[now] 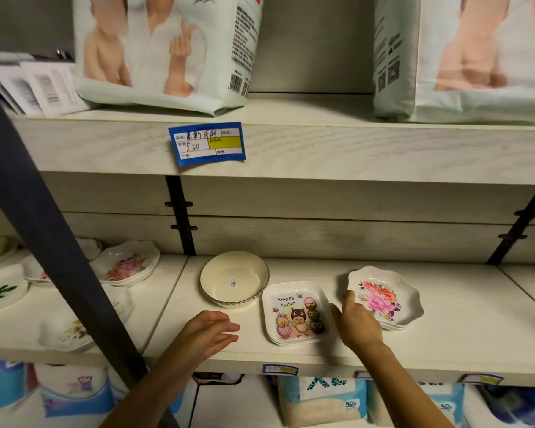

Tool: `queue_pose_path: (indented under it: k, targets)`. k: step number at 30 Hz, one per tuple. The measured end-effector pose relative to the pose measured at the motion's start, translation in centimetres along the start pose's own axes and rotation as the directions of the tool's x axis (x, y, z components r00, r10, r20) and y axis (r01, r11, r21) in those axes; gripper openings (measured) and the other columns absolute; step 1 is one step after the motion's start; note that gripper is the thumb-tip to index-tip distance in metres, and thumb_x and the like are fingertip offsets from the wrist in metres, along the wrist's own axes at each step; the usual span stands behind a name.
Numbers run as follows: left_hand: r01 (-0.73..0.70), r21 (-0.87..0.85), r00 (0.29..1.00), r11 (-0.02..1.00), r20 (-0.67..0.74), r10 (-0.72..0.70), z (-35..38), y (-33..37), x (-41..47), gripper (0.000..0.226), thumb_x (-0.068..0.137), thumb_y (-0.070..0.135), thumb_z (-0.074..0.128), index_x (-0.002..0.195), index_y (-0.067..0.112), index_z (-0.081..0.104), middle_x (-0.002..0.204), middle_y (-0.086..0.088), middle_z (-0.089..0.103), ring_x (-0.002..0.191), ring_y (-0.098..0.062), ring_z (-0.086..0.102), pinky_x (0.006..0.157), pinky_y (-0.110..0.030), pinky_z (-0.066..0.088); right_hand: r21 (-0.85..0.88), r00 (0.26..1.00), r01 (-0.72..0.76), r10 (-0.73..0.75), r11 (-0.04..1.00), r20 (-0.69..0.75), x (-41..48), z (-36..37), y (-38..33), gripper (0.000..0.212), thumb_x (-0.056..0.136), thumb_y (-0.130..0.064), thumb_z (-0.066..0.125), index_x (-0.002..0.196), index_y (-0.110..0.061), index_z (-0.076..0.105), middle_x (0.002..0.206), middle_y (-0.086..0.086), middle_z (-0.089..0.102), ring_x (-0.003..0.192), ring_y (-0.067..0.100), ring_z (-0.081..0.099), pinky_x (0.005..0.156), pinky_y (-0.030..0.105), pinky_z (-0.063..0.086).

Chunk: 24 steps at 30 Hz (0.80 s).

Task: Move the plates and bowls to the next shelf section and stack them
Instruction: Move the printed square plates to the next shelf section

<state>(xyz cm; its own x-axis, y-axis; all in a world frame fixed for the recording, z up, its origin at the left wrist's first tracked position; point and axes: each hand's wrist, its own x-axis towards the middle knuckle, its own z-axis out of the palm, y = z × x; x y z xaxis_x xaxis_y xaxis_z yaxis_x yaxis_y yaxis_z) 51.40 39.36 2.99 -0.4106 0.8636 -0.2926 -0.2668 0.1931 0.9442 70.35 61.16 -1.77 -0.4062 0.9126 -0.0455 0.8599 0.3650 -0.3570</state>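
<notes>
The shelf [445, 335] looks like pale matt wood-grain board; the flowered plate [393, 296] and cream bowl [234, 279] look glossy, smooth.

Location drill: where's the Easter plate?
Head view, centre: the Easter plate lies on the shelf between the cream bowl, left, and the flowered plate the right hand holds.

Blue price tag [207, 143] on upper shelf edge [368, 149], white bags [167, 54] above, tissue packs [322, 401] below

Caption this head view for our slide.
Right hand grips white scalloped floral plate beside square Easter plate; left hand open.
</notes>
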Motion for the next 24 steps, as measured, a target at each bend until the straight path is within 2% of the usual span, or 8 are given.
queue_pose_path:
  k: [3, 6, 8, 12, 15, 18, 20, 24]
  targets:
    - [-0.058, 0.012, 0.998, 0.998, -0.032, 0.058, -0.3, 0.5, -0.3, 0.038, 0.064, 0.013, 0.057, 0.099, -0.001, 0.052, 0.075, -0.003, 0.076, 0.072, -0.013, 0.073, 0.061, -0.013, 0.055, 0.314, 0.993, 0.117, -0.107, 0.942, -0.048, -2.2, -2.2, -0.8, 0.031, 0.093, -0.031, 0.050, 0.120, -0.015, 0.047, 0.107, 0.009, 0.068, 0.095, 0.025, 0.065, 0.075, 0.030, 0.047]
    - [-0.085, -0.051, 0.994, 0.995, -0.067, 0.082, -0.8, 1.1, -1.3, 0.031, 0.069, 0.018, 0.070, 0.093, 0.006, 0.054, 0.094, -0.014, 0.070, 0.069, -0.010, 0.072, 0.058, -0.016, 0.056, 0.658, 0.979, 0.195, -0.188, 0.727, -0.083, -5.7, -4.0, -3.0, 0.013, 0.091, -0.022, 0.055, 0.104, -0.024, 0.055, 0.094, 0.001, 0.069, 0.080, 0.008, 0.066, 0.064, 0.013, 0.049]
    - [-0.122, -0.047, 0.990, 0.991, -0.074, 0.119, -1.4, 0.8, -2.3, 0.065, 0.046, 0.037, 0.087, 0.096, 0.010, 0.055, 0.096, -0.007, 0.073, 0.078, -0.010, 0.072, 0.063, -0.018, 0.057, 0.749, 0.970, 0.222, -0.222, 0.624, -0.102, -7.9, -4.5, -4.6, 0.013, 0.090, -0.017, 0.058, 0.101, -0.023, 0.059, 0.088, -0.002, 0.068, 0.077, 0.005, 0.066, 0.068, 0.014, 0.050]
    - [-0.187, 0.082, 0.977, 0.979, -0.092, 0.194, -2.5, 1.3, -5.2, 0.051, 0.074, 0.045, 0.062, 0.112, 0.011, 0.059, 0.116, -0.007, 0.066, 0.109, -0.021, 0.062, 0.090, -0.032, 0.051, 0.818, 0.951, 0.241, -0.297, 0.522, -0.090, -11.3, -4.7, -7.7, 0.014, 0.088, -0.015, 0.060, 0.100, -0.022, 0.064, 0.093, -0.003, 0.069, 0.084, 0.000, 0.065, 0.070, 0.006, 0.049]
    - [-0.198, 0.082, 0.977, 0.977, -0.064, 0.204, -4.9, 1.7, -6.3, 0.066, 0.057, 0.055, 0.076, 0.102, 0.011, 0.058, 0.097, 0.006, 0.074, 0.090, -0.009, 0.070, 0.074, -0.020, 0.055, 0.822, 0.934, 0.263, -0.347, 0.504, -0.086, -13.0, -4.3, -10.1, 0.015, 0.087, -0.018, 0.062, 0.097, -0.028, 0.065, 0.095, -0.011, 0.070, 0.093, 0.001, 0.065, 0.080, 0.014, 0.053]
    - [-0.175, 0.117, 0.978, 0.978, -0.091, 0.186, -7.4, 1.9, -7.1, 0.010, 0.089, 0.021, 0.055, 0.094, 0.012, 0.057, 0.079, 0.012, 0.075, 0.074, -0.005, 0.071, 0.064, -0.016, 0.056, 0.828, 0.919, 0.282, -0.383, 0.484, -0.089, -14.6, -3.5, -13.0, 0.015, 0.087, -0.017, 0.061, 0.096, -0.028, 0.065, 0.096, -0.015, 0.070, 0.093, -0.001, 0.064, 0.080, 0.012, 0.051]
    - [-0.145, 0.110, 0.979, 0.983, -0.126, 0.159, -9.8, 2.2, -7.6, 0.022, 0.095, 0.008, 0.038, 0.093, 0.009, 0.060, 0.076, 0.004, 0.075, 0.069, -0.009, 0.071, 0.062, -0.019, 0.058, 0.821, 0.914, 0.298, -0.393, 0.486, -0.099, -15.7, -2.6, -15.3, 0.015, 0.087, -0.017, 0.061, 0.096, -0.027, 0.066, 0.096, -0.014, 0.071, 0.093, -0.003, 0.065, 0.077, 0.009, 0.050]
    - [-0.138, 0.119, 0.976, 0.983, -0.154, 0.156, -16.0, 2.5, -9.3, 0.018, 0.091, 0.007, 0.044, 0.091, 0.005, 0.062, 0.076, -0.003, 0.075, 0.064, -0.013, 0.070, 0.058, -0.022, 0.056, 0.823, 0.921, 0.302, -0.370, 0.481, -0.122, -17.9, 0.4, -20.9, 0.013, 0.086, -0.016, 0.063, 0.093, -0.026, 0.066, 0.096, -0.010, 0.072, 0.093, 0.002, 0.066, 0.076, 0.010, 0.051]
